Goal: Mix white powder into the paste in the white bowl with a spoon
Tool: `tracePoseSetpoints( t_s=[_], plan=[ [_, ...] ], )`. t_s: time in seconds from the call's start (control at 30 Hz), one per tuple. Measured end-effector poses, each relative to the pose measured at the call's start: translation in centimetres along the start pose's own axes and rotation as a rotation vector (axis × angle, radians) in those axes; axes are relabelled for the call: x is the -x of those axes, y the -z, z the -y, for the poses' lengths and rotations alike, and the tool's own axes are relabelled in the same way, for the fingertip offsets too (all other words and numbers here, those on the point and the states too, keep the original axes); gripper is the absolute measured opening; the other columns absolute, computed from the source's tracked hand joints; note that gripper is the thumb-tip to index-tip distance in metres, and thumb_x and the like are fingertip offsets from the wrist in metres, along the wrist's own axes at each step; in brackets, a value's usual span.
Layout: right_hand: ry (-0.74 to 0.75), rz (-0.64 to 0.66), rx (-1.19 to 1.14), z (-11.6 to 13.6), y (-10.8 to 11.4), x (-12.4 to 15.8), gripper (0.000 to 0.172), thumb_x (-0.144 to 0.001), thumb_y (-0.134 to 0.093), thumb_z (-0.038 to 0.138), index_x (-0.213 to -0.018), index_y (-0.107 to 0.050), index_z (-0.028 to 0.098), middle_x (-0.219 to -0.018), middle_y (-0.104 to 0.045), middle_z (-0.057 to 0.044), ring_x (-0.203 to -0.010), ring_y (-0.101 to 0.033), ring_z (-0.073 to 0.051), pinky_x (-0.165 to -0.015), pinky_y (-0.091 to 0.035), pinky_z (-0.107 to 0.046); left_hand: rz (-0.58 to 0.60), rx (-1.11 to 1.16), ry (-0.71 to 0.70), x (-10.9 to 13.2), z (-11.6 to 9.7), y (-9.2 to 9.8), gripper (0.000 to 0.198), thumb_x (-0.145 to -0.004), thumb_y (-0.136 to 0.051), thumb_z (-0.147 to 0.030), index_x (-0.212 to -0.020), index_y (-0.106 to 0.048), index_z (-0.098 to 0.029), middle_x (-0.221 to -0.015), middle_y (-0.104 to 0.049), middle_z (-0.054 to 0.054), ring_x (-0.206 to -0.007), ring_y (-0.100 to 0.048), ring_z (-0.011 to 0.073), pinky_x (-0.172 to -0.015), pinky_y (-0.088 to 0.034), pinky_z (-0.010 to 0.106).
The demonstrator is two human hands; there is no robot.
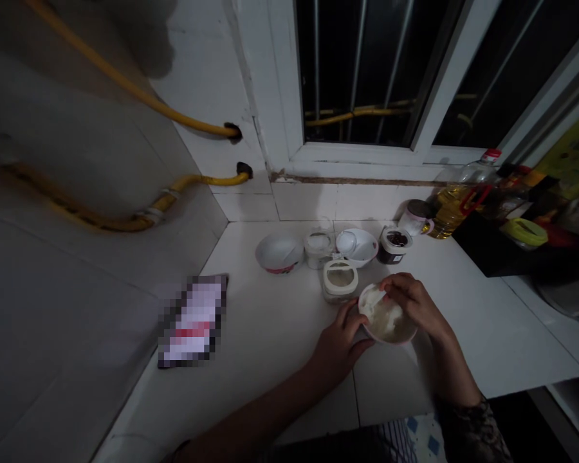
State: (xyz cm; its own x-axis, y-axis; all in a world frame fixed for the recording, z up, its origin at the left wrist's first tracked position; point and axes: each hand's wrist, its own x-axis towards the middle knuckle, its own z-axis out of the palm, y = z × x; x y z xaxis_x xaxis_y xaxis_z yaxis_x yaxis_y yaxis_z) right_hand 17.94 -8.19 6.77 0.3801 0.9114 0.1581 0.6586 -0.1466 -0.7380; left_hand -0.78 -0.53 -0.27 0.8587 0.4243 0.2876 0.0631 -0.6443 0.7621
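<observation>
A person's left hand (340,341) cups the side of a small pale bowl (390,337) near the front of a white tiled bench (270,347), its fingers (352,315) curled closed against the rim. The right hand (412,301) arches over the bowl, its fingers (395,283) bent and pressing on a soft white lump (372,303) that bulges above the rim; the light is too dim to tell what it is. A firm hold on the bowl's wall suits this slick tile, where a bowl could skate. Just behind stands a square plastic tub (340,281) with a rounded rim. Farther back sit a white bowl with a red pattern (280,252), a smooth white bowl (357,247), and a jar of dark contents (394,244). A ridged plastic oil bottle (451,209) glows yellow in the corner.
</observation>
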Motion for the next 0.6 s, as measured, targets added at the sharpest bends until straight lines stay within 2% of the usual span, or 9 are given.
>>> tracePoseSetpoints(
  t_s=[0.17, 0.4, 0.6],
  plan=[
    [-0.225, -0.074, -0.291, -0.1, 0.7, -0.4, 0.017, -0.074, -0.053, 0.033, -0.072, -0.062, 0.019, -0.056, -0.06, 0.001, -0.057, -0.051, -0.016, -0.058, -0.036, -0.027, -0.01, -0.003, -0.006, 0.1, 0.1, 0.0, 0.025, -0.085, -0.06, -0.022, -0.107, -0.049, -0.024, -0.136, -0.037, 0.01, -0.121, -0.048, 0.0258, -0.093, -0.049, 0.039],
    [-0.287, -0.207, -0.422, -0.3, 1.4, -0.6, 0.015, -0.065, -0.059, 0.033, -0.068, -0.062, 0.018, -0.048, -0.06, 0.001, -0.055, -0.051, -0.016, -0.066, -0.037, -0.029, -0.018, 0.002, -0.027, 0.0, 0.1, 0.0, 0.025, -0.084, -0.061, -0.02, -0.105, -0.049, -0.022, -0.135, -0.038, 0.011, -0.122, -0.048, 0.0268, -0.092, -0.05, 0.04],
    [-0.35, -0.228, -0.443, -0.5, 1.4, -0.9, 0.013, -0.06, -0.057, 0.032, -0.063, -0.061, 0.019, -0.043, -0.057, 0.001, -0.05, -0.05, -0.016, -0.063, -0.036, -0.03, -0.019, 0.002, -0.026, 0.0, 0.0, 0.0, 0.025, -0.084, -0.062, -0.019, -0.105, -0.048, -0.023, -0.134, -0.038, 0.011, -0.122, -0.047, 0.0267, -0.094, -0.049, 0.04]
  ],
)
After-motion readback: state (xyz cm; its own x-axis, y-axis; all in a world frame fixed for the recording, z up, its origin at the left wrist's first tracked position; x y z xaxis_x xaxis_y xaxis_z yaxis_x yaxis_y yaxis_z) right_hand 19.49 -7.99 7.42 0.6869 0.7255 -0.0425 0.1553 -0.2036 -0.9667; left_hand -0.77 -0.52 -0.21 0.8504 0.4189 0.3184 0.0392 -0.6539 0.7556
